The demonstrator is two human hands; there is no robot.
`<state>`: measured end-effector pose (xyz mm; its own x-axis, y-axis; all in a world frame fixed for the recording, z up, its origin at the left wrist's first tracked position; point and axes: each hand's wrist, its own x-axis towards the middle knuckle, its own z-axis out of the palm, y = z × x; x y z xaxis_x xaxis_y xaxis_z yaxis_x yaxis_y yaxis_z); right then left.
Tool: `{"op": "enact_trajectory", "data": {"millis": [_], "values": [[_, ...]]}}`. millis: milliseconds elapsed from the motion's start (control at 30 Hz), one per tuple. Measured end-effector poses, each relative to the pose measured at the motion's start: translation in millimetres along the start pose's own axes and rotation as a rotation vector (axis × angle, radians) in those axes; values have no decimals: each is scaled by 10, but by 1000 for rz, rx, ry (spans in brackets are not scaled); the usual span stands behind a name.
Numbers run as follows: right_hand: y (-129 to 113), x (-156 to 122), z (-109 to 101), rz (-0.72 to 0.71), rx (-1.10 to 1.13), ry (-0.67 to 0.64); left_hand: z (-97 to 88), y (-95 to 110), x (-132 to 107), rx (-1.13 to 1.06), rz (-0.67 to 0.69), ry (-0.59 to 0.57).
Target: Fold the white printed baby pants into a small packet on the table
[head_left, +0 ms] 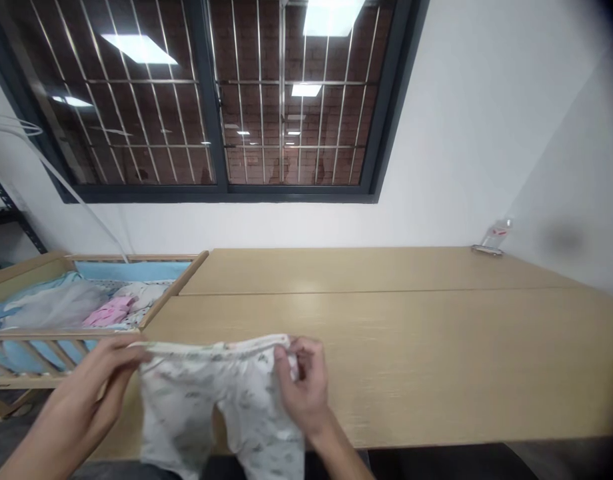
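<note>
A small pair of white patterned pants (186, 393) hangs by its waistband between my two hands, over the near edge of the wooden table. My left hand (99, 380) pinches the left end of the waistband. At the right end, my right hand (306, 380) grips the waistband between thumb and fingers. The legs hang down with a gap between them, and their lower ends run out of view at the bottom.
A wooden crib (156, 313) with blue lining stands left of the table (411, 360), holding pink cloth (111, 311) and other fabric. A clear bottle-like item (496, 233) sits at the far right corner. A barred window (221, 193) is set in the wall behind.
</note>
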<state>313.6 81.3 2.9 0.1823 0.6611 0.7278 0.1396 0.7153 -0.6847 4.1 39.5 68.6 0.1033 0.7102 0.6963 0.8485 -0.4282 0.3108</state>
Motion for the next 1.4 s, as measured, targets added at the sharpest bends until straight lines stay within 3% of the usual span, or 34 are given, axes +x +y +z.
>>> {"op": "enact_trajectory", "data": {"millis": [133,267,400,533,667,767,867,1033,1400], "values": [[183,576,-354,-106,-169,-142,653,27,497,-113,36,-120],[753,903,-533,-2,-309,-335,1443,-59,728,-134,7,-309],[1416,922,-618,126,-376,-506,2139,-188,711,-21,-27,-433],[1911,795,-665,161,-395,-611,2578,-245,627,75,-41,-478],[2125,736,-728,66,-515,-606,2778,-203,510,154,-52,-476],[2112,734,-789,-26,-623,-606,2835,-128,396,181,-34,-473],[2047,708,-826,-81,-715,-689,2876,-69,256,204,-20,-483],[2047,633,-813,-93,-804,-781,2992,-98,75,292,-42,-493],[2459,927,-767,-37,-798,-828,3226,-298,398,314,-150,-611]]}}
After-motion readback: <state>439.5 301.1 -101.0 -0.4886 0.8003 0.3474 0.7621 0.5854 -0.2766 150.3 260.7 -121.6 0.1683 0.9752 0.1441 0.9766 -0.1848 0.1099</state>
